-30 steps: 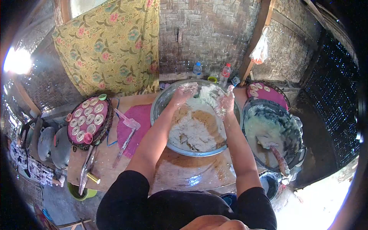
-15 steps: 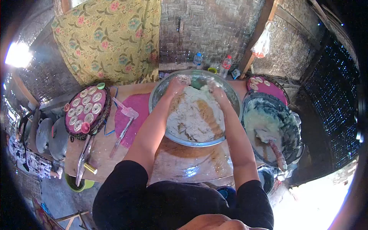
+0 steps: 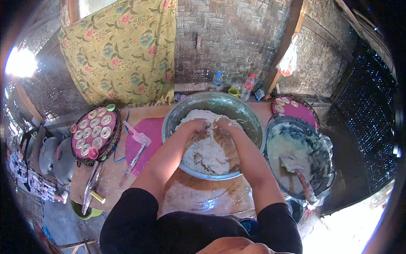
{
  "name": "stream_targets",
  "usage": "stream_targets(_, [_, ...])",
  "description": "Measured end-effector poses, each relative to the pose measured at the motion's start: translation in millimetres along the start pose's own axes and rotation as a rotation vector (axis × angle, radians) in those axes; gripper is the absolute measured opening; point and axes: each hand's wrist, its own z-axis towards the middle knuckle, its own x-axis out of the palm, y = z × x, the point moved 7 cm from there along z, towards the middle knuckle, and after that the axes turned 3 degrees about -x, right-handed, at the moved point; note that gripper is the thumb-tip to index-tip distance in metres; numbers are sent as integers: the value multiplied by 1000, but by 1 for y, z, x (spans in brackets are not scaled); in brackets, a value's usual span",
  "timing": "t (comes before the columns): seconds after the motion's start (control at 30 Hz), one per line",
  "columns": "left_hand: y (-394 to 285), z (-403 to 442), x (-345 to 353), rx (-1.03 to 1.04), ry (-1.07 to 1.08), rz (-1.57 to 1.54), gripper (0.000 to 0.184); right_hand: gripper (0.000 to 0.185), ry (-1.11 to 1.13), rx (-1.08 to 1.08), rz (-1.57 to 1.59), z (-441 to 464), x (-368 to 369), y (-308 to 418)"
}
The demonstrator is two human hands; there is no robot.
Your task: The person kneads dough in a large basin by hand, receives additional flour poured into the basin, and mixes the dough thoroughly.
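A wide metal basin (image 3: 256,127) stands on the wooden table, holding white flour over a brown mass (image 3: 208,155). Both hands are inside it, pushed into the flour near its middle. My left hand (image 3: 198,125) is coated with flour, its fingertips sunk in the mixture. Close beside it on the right, my right hand (image 3: 223,125) is also floury and its fingers are partly buried. How far the fingers of either hand are closed is hidden. Behind the hands, the far inner wall of the basin shows.
Right of the basin is a dark pan (image 3: 330,169) of pale batter with a wooden-handled tool (image 3: 304,184). A round pink tray (image 3: 98,122) with several swirled pieces, a pink cloth (image 3: 146,135) and a spatula (image 3: 139,137) lie left. Bottles (image 3: 248,86) stand behind.
Both hands have come from the far part of the basin toward its middle and down into the flour. Flour now lies heaped around them, and the basin's far inside is more exposed.
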Motion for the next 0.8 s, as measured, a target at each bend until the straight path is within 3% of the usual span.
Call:
stream_targets(0.1, [-16, -18, -18, 50, -109, 93, 47, 37, 83, -36, -9, -41, -42, 32])
stream_targets(0.17, [-12, -19, -30, 8, -233, 43, 33, 36, 101, -28, 40, -55, -56, 47])
stream_targets(0.2, [-10, -23, -30, 16, -233, 47, 33, 34, -4, -12, 38, -53, -63, 46])
stream_targets(0.27, [-23, -49, -60, 172, -597, -76, 38, 32, -119, 17, 36, -45, -62, 34])
stream_targets(0.33, [-35, -58, -68, 29, -363, -155, 47, 34, 21, -114, -2, -27, -32, 28])
stream_targets(0.4, [2, -32, -44, -160, -311, 74, 54, 38, 6, 205, 477, -18, -14, -4])
stream_targets(0.53, [-12, -34, -21, 12, -92, 12, 62, 38, 232, 57, 163, -14, 0, 6])
stream_targets(0.63, [-8, -31, -12, 4, 41, 67, 70, 37, 251, -22, 96, -13, 4, 6])
stream_targets(0.73, [-1, -29, -16, 2, -52, -107, 77, 37, 212, -59, 83, -9, 3, 2])
stream_targets(0.8, [-4, -34, -18, -38, -103, -31, 80, 37, 177, -80, 79, -4, 3, 0])
